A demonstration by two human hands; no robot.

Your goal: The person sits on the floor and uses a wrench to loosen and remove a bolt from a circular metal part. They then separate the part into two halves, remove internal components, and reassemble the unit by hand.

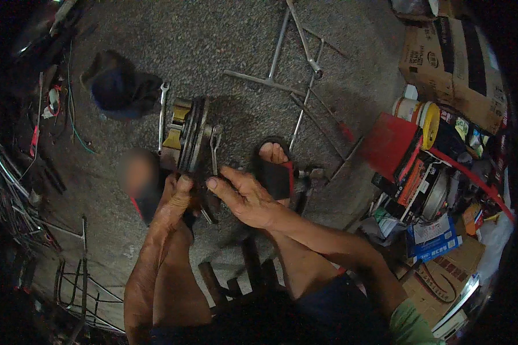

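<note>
A round metal part (197, 135), like a wheel hub or drum with yellow-painted pieces on its left side, stands on edge on the ground between my feet. My left hand (177, 195) is closed at its lower edge, thumb on top; the fingers are partly hidden. To the right of the part, a wrench (214, 150) points away from me with its round head at the far end. My right hand (244, 198) pinches the wrench's near end between thumb and forefinger. Another open-end wrench (163, 115) lies left of the round part.
Cross-shaped and long wrenches (296, 75) lie on the floor ahead. Dark cloth (118, 86) is at the far left. Rods and wire (11, 190) crowd the left side. Boxes (452, 63), a red bin (388, 146) and a yellow-white tub (423, 118) line the right.
</note>
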